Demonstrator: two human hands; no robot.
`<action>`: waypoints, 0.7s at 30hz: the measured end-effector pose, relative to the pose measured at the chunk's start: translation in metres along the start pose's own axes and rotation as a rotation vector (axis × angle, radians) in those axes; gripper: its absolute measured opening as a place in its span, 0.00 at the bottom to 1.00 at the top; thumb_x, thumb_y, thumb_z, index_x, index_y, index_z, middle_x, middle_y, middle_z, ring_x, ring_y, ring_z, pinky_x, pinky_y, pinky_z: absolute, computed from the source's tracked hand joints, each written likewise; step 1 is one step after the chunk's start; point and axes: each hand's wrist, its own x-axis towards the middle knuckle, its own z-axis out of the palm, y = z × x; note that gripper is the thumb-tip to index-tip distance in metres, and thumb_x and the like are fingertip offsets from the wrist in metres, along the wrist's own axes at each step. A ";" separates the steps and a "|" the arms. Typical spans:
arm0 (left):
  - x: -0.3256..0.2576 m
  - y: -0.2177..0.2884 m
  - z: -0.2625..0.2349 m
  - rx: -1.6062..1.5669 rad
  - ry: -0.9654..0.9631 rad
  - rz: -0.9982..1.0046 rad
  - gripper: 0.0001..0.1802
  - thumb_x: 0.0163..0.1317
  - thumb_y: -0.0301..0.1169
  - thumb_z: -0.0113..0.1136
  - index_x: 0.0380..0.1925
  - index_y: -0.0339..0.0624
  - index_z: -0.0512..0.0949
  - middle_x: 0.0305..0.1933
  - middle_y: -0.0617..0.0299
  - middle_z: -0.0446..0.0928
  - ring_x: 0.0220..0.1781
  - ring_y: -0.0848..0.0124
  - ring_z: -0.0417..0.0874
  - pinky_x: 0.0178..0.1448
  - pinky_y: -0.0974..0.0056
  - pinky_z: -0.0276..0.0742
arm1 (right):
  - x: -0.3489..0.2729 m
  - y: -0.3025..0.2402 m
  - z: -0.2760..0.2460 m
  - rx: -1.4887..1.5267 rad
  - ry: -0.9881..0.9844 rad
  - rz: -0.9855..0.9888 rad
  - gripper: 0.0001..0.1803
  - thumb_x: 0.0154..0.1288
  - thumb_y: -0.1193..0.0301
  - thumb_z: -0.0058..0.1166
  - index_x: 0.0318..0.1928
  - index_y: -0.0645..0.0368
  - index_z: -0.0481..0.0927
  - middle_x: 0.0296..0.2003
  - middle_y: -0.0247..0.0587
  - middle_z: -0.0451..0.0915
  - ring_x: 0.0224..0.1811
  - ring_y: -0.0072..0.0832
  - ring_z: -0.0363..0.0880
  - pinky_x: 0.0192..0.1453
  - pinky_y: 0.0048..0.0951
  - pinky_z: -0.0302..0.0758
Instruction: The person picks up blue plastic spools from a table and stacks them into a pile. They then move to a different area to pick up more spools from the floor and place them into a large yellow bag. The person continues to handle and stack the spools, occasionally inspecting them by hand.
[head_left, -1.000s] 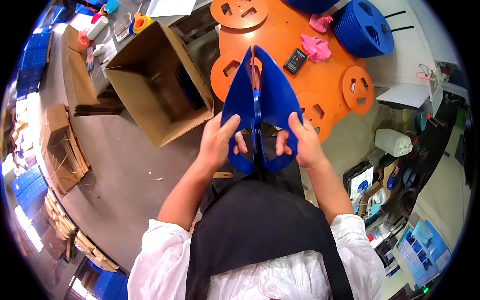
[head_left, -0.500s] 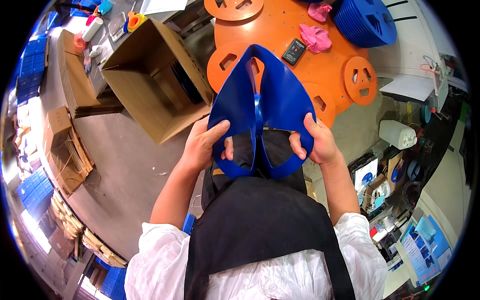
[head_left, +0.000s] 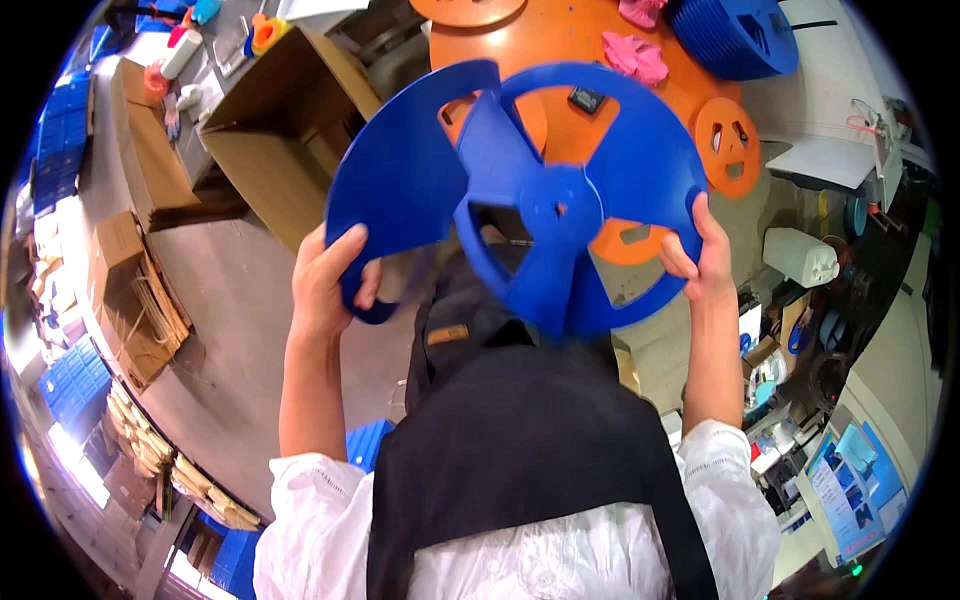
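Head view: two blue plastic discs are held up in the air between the black apron and the orange desk. The left disc bends outward; the right disc shows its hub almost face on. They overlap near the middle – whether they are joined there I cannot tell.

The left hand pinches its disc's lower outer rim, thumb on the face and fingertips showing through a cutout. The right hand does much the same on the opposite rim, so each grip is closed on plastic.

To part them well, I'd pull evenly from both sides and keep the two holds level, since a twist could crease the thin-looking sheet. Pressing close to the rim seems wise, as the plastic appears springy and may snap back. Mind the cardboard box on the left – the left disc overlaps its edge from here.
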 end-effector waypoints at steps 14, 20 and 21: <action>0.026 -0.038 0.075 0.101 0.101 0.261 0.16 0.70 0.37 0.49 0.42 0.31 0.72 0.25 0.56 0.77 0.18 0.77 0.73 0.22 0.75 0.64 | 0.015 0.030 0.110 -0.104 0.230 -0.321 0.21 0.71 0.53 0.44 0.41 0.61 0.72 0.17 0.32 0.68 0.12 0.18 0.66 0.15 0.18 0.56; 0.020 -0.039 0.079 0.125 0.087 0.270 0.15 0.71 0.37 0.47 0.40 0.32 0.70 0.19 0.55 0.77 0.17 0.76 0.71 0.24 0.75 0.64 | 0.014 0.040 0.118 -0.124 0.225 -0.328 0.21 0.72 0.53 0.43 0.42 0.61 0.72 0.16 0.32 0.70 0.12 0.18 0.67 0.16 0.17 0.56; 0.019 -0.039 0.081 0.115 0.100 0.275 0.15 0.71 0.37 0.47 0.40 0.33 0.70 0.18 0.55 0.76 0.17 0.77 0.70 0.24 0.74 0.64 | 0.015 0.043 0.117 -0.137 0.216 -0.334 0.21 0.72 0.53 0.43 0.42 0.61 0.72 0.16 0.32 0.69 0.12 0.18 0.67 0.16 0.17 0.56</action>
